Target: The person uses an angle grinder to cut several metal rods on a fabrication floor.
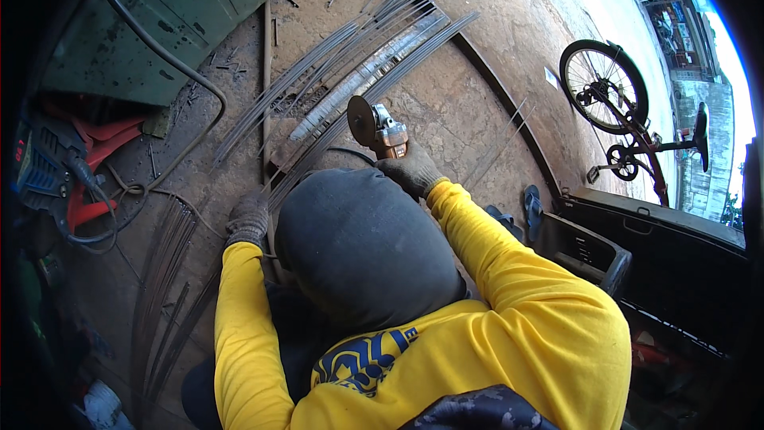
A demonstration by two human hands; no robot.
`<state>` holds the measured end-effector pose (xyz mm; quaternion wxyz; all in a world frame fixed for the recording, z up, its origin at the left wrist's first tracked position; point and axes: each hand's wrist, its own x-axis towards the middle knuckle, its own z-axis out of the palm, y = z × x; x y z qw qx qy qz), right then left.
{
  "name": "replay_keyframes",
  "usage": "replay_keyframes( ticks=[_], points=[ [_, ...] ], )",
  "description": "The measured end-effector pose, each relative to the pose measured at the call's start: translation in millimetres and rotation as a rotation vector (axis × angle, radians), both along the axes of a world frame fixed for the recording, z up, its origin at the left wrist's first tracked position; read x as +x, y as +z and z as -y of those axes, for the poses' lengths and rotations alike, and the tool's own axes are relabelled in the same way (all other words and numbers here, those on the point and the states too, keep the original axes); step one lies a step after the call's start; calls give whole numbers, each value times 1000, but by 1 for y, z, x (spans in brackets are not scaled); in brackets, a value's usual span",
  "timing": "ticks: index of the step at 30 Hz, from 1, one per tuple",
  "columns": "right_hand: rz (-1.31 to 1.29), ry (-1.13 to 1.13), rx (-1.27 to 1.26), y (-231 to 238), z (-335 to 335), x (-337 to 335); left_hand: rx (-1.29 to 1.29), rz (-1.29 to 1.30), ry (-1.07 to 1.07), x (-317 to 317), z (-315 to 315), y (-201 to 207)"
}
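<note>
My right hand point(412, 170), in a grey-brown knit glove, is closed round the body of an angle grinder point(393, 140). Its flat round disc point(362, 120) stands upright beside a bundle of thin metal rods point(398, 72). Those rods lie slantwise across a metal bar and a flat metal piece point(366, 84) on the ground. At their near end my left hand point(248, 218), gloved too, is closed on the rods; its fingertips are partly hidden. Between my yellow-sleeved arms a dark grey knee point(366, 247) covers the middle of the view.
A green metal box point(159, 24) stands at the far left, with a blue and red machine point(56, 167) and looping cables nearer. More rods point(163, 295) lie at the lower left. On the right are a bicycle point(629, 115), slippers point(532, 211) and a dark plastic chair point(593, 247).
</note>
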<state>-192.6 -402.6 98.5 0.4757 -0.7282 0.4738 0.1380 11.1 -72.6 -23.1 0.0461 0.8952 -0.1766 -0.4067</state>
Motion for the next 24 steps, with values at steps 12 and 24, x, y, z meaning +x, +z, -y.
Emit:
replay_keyframes(
  ticks=[12, 24],
  points=[
    [-45, -6, 16, 13, 0, 3, 25, 7, -20, 0, 10, 10],
    [-61, 85, -69, -3, 3, 12, -48, 70, 35, -5, 10, 24]
  ],
)
